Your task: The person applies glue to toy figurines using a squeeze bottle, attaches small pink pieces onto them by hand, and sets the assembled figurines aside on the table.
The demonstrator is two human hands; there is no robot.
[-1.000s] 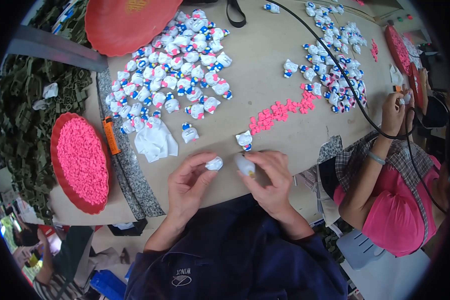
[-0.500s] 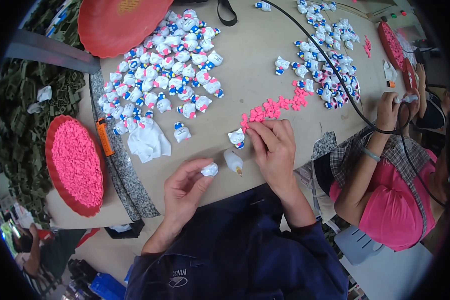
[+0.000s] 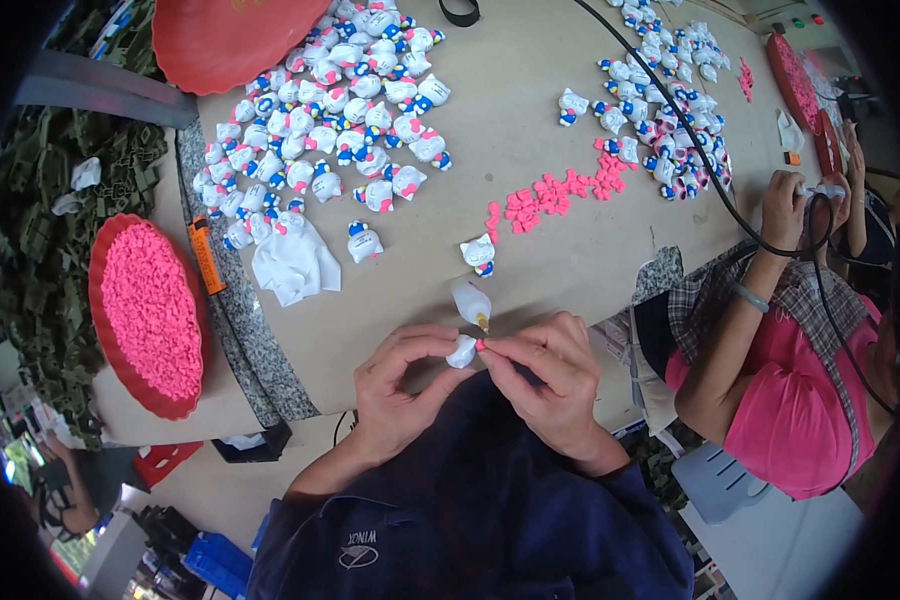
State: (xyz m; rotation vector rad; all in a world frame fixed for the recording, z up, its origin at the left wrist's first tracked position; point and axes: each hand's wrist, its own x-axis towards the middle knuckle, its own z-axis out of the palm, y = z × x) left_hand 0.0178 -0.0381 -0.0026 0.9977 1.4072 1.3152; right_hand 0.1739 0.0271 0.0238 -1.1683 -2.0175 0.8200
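Near the table's front edge, my left hand (image 3: pixel 402 385) pinches a small white figurine (image 3: pixel 459 352) between thumb and fingers. My right hand (image 3: pixel 550 372) is closed on a tiny pink bow-shaped piece (image 3: pixel 481 344), pressed against or right beside the figurine's side. Just beyond them a translucent squeeze bottle (image 3: pixel 470 298) with a brass tip lies on the table, tip toward my hands. Past the bottle lies a white and blue figurine (image 3: pixel 478 252). Loose pink pieces (image 3: pixel 540 198) trail away from it to the right.
At the left are a heap of white figurines (image 3: pixel 340 110), a white cloth (image 3: pixel 295 268), a red tray of pink pieces (image 3: pixel 150 310) and an orange knife (image 3: pixel 206 256). More figurines (image 3: pixel 680 130) lie right, crossed by a black cable (image 3: pixel 660 125). A co-worker (image 3: pixel 770 400) sits at the right.
My right hand has come from the pink pieces back toward me, carrying one to the figurine. My left hand has moved right with the figurine, so both hands now meet.
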